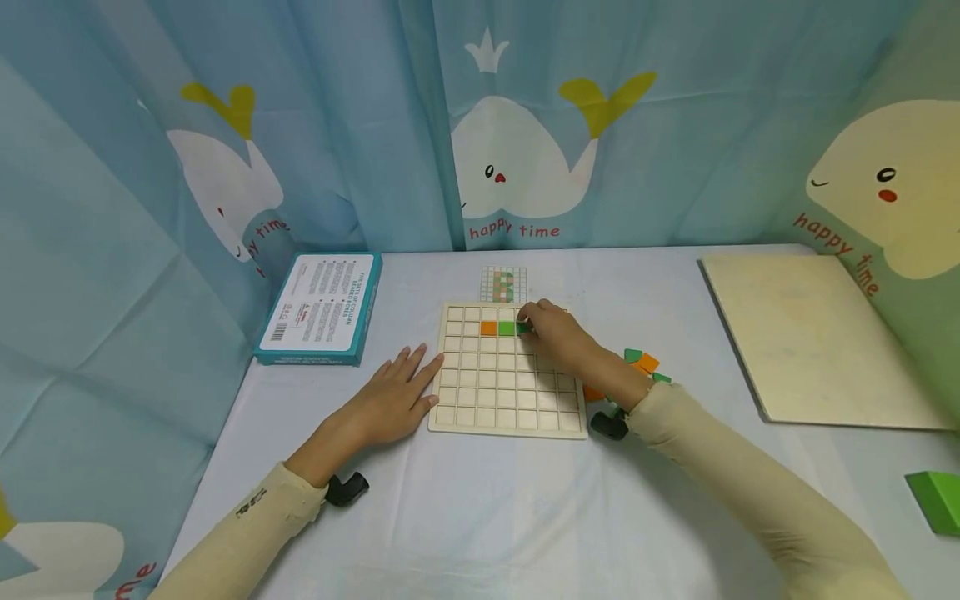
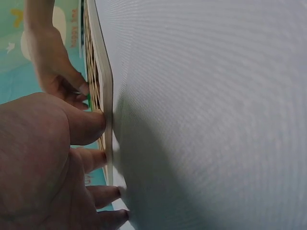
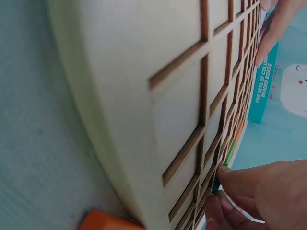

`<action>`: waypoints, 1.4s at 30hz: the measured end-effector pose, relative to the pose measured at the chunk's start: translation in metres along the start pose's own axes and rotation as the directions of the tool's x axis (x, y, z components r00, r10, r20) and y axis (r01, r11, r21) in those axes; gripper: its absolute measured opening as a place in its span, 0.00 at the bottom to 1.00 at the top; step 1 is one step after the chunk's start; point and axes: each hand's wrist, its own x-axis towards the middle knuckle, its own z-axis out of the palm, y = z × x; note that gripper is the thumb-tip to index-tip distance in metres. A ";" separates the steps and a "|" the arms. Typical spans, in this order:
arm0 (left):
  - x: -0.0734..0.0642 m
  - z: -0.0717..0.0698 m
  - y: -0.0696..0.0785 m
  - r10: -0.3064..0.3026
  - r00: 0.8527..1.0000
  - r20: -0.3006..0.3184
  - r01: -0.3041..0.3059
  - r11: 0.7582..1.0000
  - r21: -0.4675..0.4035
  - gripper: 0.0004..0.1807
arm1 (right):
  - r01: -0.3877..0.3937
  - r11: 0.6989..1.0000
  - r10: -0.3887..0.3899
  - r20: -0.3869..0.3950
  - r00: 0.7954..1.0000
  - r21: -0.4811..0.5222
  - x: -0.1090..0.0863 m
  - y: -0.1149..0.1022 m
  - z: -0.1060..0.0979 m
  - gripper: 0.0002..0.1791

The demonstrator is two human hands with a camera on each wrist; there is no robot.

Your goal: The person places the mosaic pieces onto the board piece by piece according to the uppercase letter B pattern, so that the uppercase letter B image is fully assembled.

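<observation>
A wooden grid board [image 1: 487, 396] lies on the table, with an orange square tile [image 1: 489, 328] and a light green tile [image 1: 507, 328] side by side in its second row. My right hand [image 1: 558, 337] pinches a dark green tile [image 3: 216, 184] between thumb and fingers, just right of the light green one. Whether that tile is fully seated in its cell is hidden by the fingers. With straight, spread fingers, my left hand [image 1: 392, 402] touches the board's left edge; the left wrist view shows its thumb [image 2: 88, 127] against the rim.
A small printed pattern card [image 1: 504, 284] lies behind the board. Several loose green and orange tiles [image 1: 647, 363] are heaped right of it, partly behind my right forearm. A teal box [image 1: 318, 308] stands at left; a pale wooden panel [image 1: 810, 342] and green block [image 1: 937, 502] are at right.
</observation>
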 end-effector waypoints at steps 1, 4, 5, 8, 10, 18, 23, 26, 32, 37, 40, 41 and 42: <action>0.000 0.000 0.000 0.001 1.000 -0.001 -0.001 1.000 0.000 0.37 | -0.003 1.000 0.003 -0.005 1.000 0.007 0.000 0.000 0.000 0.14; 0.000 0.000 0.000 0.003 1.000 0.000 -0.003 1.000 -0.003 0.37 | -0.024 0.999 0.024 -0.005 1.000 0.044 0.000 0.000 0.000 0.10; 0.000 0.001 0.000 0.003 1.000 0.000 -0.003 1.000 -0.004 0.37 | -0.033 0.998 0.033 -0.003 0.999 0.058 0.000 0.000 0.000 0.09; 0.000 0.001 0.000 0.001 1.000 0.003 -0.001 1.000 -0.004 0.36 | -0.061 0.994 0.061 0.011 0.998 0.090 0.000 -0.001 -0.001 0.07; 0.000 0.001 0.000 0.000 1.000 0.005 0.000 1.000 -0.004 0.36 | -0.076 0.992 0.074 0.020 0.997 0.099 0.000 -0.002 -0.001 0.07; -0.001 0.001 0.000 -0.003 1.000 0.008 0.003 1.000 0.000 0.37 | -0.048 0.997 0.047 0.021 0.999 0.056 -0.004 0.000 -0.006 0.08; -0.001 0.000 0.001 0.001 1.000 0.005 -0.001 1.000 -0.005 0.37 | -0.067 0.995 0.065 0.025 0.998 0.075 -0.013 0.016 -0.024 0.11; -0.001 0.000 0.001 0.005 1.000 0.004 -0.005 1.000 -0.006 0.37 | -0.114 0.990 0.112 0.032 0.993 0.080 -0.022 0.029 -0.040 0.13; 0.000 0.001 0.001 0.004 1.000 0.008 -0.004 1.000 -0.003 0.36 | -0.228 0.972 0.218 0.139 0.966 0.056 -0.048 0.053 -0.067 0.13; -0.001 0.000 0.001 0.006 1.000 0.001 -0.006 1.000 -0.005 0.36 | -0.249 0.968 0.245 0.258 0.935 -0.019 -0.068 0.071 -0.078 0.17; -0.001 -0.001 0.001 0.004 1.000 0.000 -0.004 1.000 -0.004 0.36 | -0.256 0.962 0.271 0.265 0.925 -0.091 -0.074 0.079 -0.078 0.19; 0.000 -0.001 0.001 0.002 1.000 0.001 -0.002 1.000 -0.005 0.36 | -0.261 0.959 0.281 0.255 0.925 -0.111 -0.075 0.081 -0.077 0.19; 0.000 -0.001 0.001 0.001 1.000 0.003 -0.001 1.000 -0.004 0.36 | -0.266 0.956 0.290 0.236 0.928 -0.127 -0.075 0.082 -0.076 0.18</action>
